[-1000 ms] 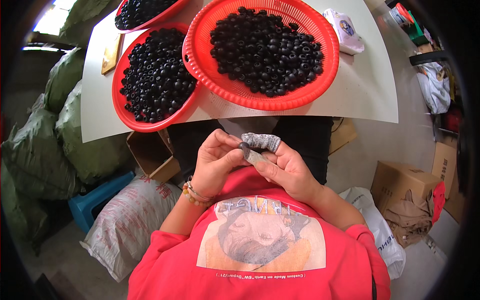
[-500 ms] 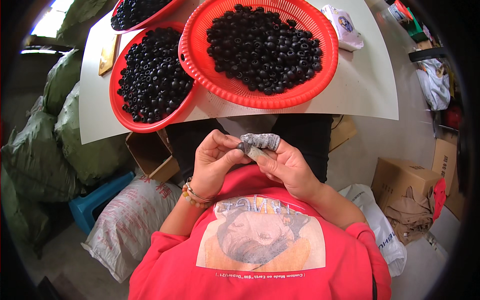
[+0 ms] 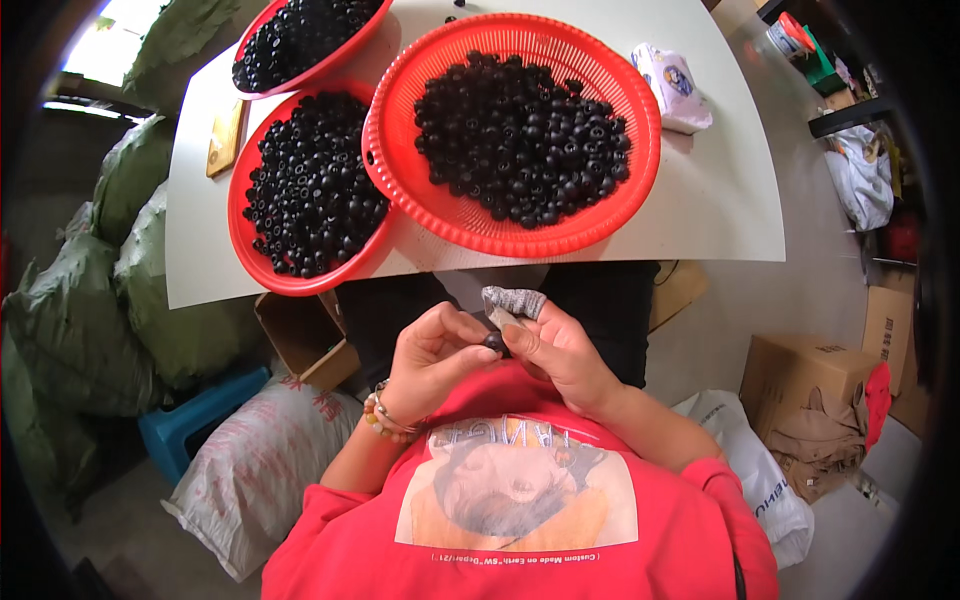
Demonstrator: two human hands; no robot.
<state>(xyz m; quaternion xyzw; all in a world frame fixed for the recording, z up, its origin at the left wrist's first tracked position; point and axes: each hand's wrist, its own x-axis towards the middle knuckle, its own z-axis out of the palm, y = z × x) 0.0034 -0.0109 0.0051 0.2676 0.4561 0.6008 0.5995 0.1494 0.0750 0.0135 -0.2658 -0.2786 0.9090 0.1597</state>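
Note:
My left hand (image 3: 435, 352) pinches a small black ball-like piece (image 3: 495, 343) between thumb and fingertips, above my lap. Close beside it, my right hand (image 3: 568, 358) is closed, its thumb beside the piece. A grey knitted finger cover (image 3: 518, 301) sits on one of its fingers. Something pale and narrow (image 3: 503, 318) shows between that covered finger and the thumb; its kind cannot be made out. Beyond my hands, a large red plastic basket (image 3: 470, 235) on the table holds many similar black pieces (image 3: 520, 140), some showing holes.
Two more red containers of black pieces, a nearer one (image 3: 240, 215) and a farther one (image 3: 368, 40), stand on the white table (image 3: 715, 225). A wooden block (image 3: 226, 138) and a soft white-purple packet (image 3: 672, 88) lie there too. Around me are sacks (image 3: 265, 465), a blue stool (image 3: 178, 430) and a cardboard box (image 3: 800, 385).
The view has shifted, so the table and baskets sit lower. The black piece has come lower between my hands and shows more fully, with the covered finger now farther above it.

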